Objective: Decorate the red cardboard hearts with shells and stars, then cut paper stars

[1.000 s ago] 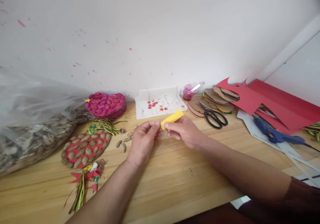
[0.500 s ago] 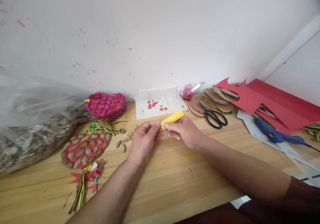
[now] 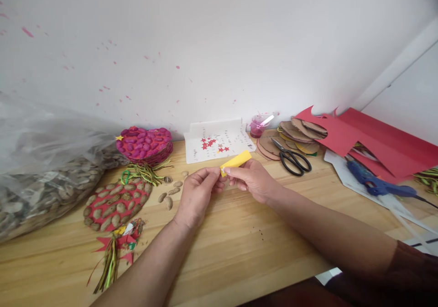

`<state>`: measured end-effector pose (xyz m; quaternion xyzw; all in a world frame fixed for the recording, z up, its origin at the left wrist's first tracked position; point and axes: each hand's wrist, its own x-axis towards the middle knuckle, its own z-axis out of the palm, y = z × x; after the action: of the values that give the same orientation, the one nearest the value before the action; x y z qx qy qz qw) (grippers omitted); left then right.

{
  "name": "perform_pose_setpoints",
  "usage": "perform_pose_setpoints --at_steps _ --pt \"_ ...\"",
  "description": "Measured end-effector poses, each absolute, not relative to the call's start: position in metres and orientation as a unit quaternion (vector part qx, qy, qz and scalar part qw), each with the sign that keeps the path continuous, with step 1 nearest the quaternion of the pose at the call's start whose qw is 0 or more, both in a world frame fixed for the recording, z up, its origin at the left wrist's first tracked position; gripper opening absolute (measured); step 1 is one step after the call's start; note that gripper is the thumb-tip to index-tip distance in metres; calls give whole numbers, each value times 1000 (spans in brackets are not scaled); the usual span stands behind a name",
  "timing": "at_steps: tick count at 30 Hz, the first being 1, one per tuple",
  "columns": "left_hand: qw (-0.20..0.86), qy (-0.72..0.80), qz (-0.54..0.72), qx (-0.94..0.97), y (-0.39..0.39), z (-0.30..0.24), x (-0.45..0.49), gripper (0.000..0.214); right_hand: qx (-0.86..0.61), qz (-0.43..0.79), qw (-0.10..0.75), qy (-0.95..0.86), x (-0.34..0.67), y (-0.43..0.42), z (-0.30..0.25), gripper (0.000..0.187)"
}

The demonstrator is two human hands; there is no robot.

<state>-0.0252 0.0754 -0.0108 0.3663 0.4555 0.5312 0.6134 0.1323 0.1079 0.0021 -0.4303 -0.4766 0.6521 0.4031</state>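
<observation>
A folded yellow paper strip (image 3: 237, 159) is held above the table between my hands. My right hand (image 3: 255, 179) is closed on it, thumb on top near its left end, where a small whitish spot shows. My left hand (image 3: 200, 190) is closed, with thumb and forefinger pinched at the tip of that same end. Its grip on the strip is partly hidden by the fingers. Behind my hands, small red paper stars (image 3: 208, 143) lie on a white sheet with writing (image 3: 236, 136). Several loose peanuts (image 3: 169, 202) lie left of my left hand.
Left: a clear bag of peanuts (image 3: 51, 193), a pink peanut-covered stack (image 3: 143, 145), a red peanut-covered disc (image 3: 118, 204) and a tassel (image 3: 110, 266). Right: black-handled scissors (image 3: 296, 162), cardboard discs (image 3: 301, 129), red paper (image 3: 386, 143), a blue glue gun (image 3: 376, 184). A pink cup (image 3: 257, 129) stands behind.
The yellow strip has turned slightly in my fingers, and its left end is covered a little more. Both hands stay in almost the same place.
</observation>
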Motion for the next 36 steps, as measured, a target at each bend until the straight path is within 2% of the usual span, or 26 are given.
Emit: perform_pose_setpoints --at_steps 14,36 --pt "604 465 523 382 75 -11 -26 26 -433 654 405 -470 132 108 0 18" --pt "601 462 525 388 75 -10 -25 31 -426 655 412 -468 131 108 -1 20"
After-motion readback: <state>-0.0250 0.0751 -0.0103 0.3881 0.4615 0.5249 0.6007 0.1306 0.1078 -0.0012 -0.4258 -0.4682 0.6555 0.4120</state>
